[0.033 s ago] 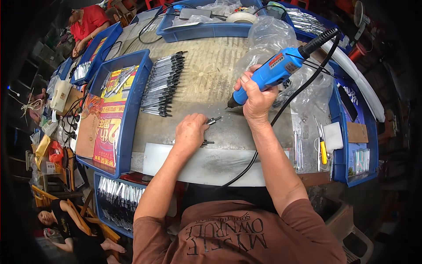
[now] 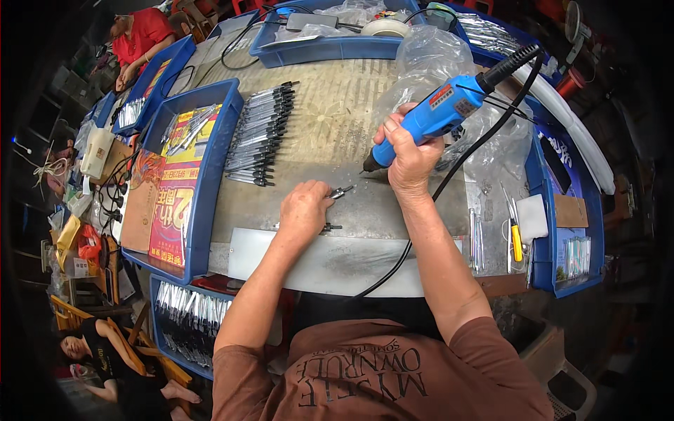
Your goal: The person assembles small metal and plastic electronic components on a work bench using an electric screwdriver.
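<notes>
A blue electric screwdriver [image 2: 430,116] is gripped in my right hand [image 2: 414,158], its dark tip slanting down toward the tabletop and its black tail end up. My left hand [image 2: 304,210] rests low over the table with fingers closed around a slim rod; the rod's black-and-clear end [image 2: 342,191] sticks out past the fingertips, left of the screwdriver tip and apart from it. Beneath that hand, another dark rod end [image 2: 333,227] shows; the rest is hidden. Beyond it lies a row of several slim clear-and-black rods [image 2: 260,137], side by side.
Blue trays stand left [image 2: 223,165], far [image 2: 330,52] and right [image 2: 539,231]. A black cable [image 2: 449,175] loops beside my right forearm. Clear plastic bags [image 2: 435,56] lie behind the screwdriver. A yellow-handled tool [image 2: 516,242] lies at right. Two people [image 2: 144,42] are at left.
</notes>
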Motion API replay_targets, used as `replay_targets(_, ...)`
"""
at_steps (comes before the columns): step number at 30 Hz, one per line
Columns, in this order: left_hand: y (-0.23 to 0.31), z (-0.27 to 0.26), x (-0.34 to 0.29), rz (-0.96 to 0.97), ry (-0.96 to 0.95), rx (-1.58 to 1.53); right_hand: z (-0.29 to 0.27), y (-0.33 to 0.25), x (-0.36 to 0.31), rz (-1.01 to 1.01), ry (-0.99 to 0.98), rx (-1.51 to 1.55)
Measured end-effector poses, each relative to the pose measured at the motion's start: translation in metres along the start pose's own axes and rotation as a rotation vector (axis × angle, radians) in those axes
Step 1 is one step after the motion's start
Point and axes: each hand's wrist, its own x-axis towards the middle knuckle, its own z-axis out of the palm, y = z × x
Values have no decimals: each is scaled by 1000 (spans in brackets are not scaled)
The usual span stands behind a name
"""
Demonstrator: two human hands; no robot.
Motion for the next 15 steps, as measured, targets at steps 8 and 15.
replay_targets(8, -2, 2, -1, -21, 31, -30, 0, -1, -1, 1, -6, -4)
replay_targets(15, -1, 1, -2, -28, 54, -13, 0, -1, 0, -3, -15, -3)
